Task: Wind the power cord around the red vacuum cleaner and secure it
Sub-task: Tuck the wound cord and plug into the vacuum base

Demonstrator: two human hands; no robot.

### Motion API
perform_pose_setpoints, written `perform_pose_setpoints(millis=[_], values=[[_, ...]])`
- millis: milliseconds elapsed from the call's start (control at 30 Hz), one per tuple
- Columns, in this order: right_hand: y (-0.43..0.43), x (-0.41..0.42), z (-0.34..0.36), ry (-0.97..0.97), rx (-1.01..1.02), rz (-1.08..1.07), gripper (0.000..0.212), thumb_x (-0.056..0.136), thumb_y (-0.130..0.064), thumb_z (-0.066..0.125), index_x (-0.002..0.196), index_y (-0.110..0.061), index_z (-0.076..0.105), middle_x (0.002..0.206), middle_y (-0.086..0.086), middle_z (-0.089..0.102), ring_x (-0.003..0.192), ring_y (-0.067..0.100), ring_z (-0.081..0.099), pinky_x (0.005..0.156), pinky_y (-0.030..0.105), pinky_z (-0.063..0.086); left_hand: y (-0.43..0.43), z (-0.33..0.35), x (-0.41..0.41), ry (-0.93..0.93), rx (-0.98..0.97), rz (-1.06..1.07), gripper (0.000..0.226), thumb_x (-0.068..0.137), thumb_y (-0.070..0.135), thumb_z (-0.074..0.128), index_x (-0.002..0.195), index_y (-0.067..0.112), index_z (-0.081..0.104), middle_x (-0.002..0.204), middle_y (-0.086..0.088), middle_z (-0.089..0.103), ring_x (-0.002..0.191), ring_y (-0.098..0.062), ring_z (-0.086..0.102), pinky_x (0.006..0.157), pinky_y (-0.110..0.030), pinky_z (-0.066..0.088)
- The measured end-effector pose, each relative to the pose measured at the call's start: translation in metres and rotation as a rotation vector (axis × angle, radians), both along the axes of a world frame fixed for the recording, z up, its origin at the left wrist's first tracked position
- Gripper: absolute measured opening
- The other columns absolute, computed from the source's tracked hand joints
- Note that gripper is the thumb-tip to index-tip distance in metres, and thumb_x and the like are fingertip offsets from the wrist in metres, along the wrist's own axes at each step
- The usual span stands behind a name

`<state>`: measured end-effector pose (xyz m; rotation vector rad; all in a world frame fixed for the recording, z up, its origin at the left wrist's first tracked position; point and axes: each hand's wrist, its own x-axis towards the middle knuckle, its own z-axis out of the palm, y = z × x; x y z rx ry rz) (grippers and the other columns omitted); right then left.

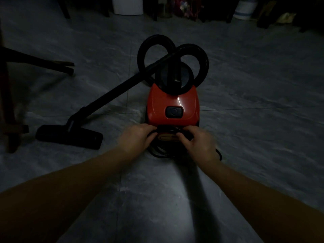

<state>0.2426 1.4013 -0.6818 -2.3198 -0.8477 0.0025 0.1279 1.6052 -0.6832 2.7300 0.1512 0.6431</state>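
1. Two bare forearms reach forward from the bottom of the frame over a dim grey marbled tile floor [254, 120], where a pale patch of light falls between them.
2. The left hand [138, 137] rests at the near left corner of the small red canister vacuum cleaner [172, 104], fingers curled down onto the black power cord [168, 130] where it runs across the machine's near end.
3. The right hand [198, 141] sits at the near right corner, fingers bent and pinching the same black cord; in the low light it cannot be told how firmly either hand grips.
4. Several loops of the cord lie bunched between and below the two hands, against the near end of the vacuum, and one strand trails out onto the floor just right of the right wrist.
5. The red vacuum stands in the middle of the frame, directly ahead of the hands, with a dark rectangular button [174, 112] on its glossy top.
6. Beyond the button, a black ribbed hose [198, 50] rises from the far end of the body in two large loops.
7. A black rigid wand [112, 92] slants down to the left from the hose and ends in a flat black floor nozzle [68, 136] lying on the tiles well left of the hands.
8. Dark wooden furniture legs [10, 102] stand at the left edge.
9. Along the far wall, a white container [127, 6] and a pale round tub [245, 9] sit among dark, indistinct clutter.
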Motion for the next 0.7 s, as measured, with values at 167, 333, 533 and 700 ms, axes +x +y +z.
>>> perform_pose_setpoints(millis=[167,333,533,700], values=[[-0.001,0.005,0.0,0.003,-0.058,0.048,0.031,0.095,-0.049,0.055,0.108,-0.023,0.068,0.086,-0.005,0.071,0.069,0.009,0.066,0.066,0.037,0.058,-0.001,-0.001,0.002,-0.006,0.026,0.022,0.021,0.084,0.025,0.067,0.098,0.012,0.077,0.085,-0.007,0.075,0.07,-0.027,0.072,0.059,-0.031,0.055],[0.003,0.007,0.004,0.008,-0.086,0.069,0.03,0.097,-0.048,0.052,0.105,-0.023,0.067,0.085,-0.004,0.071,0.071,0.011,0.066,0.066,0.038,0.058,-0.002,-0.001,0.002,0.03,0.059,-0.011,0.039,0.095,0.041,0.042,0.098,0.017,0.073,0.091,-0.002,0.071,0.075,-0.021,0.069,0.06,-0.03,0.049],[0.004,0.008,0.006,-0.013,-0.086,0.052,0.029,0.096,-0.046,0.057,0.103,-0.021,0.07,0.08,-0.001,0.072,0.067,0.015,0.065,0.063,0.038,0.056,-0.001,0.0,0.007,0.049,-0.14,0.062,0.02,0.091,0.027,0.067,0.103,0.014,0.075,0.092,-0.006,0.075,0.076,-0.023,0.069,0.069,-0.028,0.05],[0.005,0.014,0.007,0.072,-0.071,0.075,0.025,0.095,-0.045,0.06,0.1,-0.023,0.07,0.08,-0.004,0.072,0.07,0.013,0.067,0.066,0.039,0.057,0.0,0.0,0.002,0.058,0.032,-0.027,0.03,0.092,0.024,0.062,0.12,0.015,0.067,0.109,-0.005,0.063,0.086,-0.025,0.066,0.069,-0.038,0.056]])
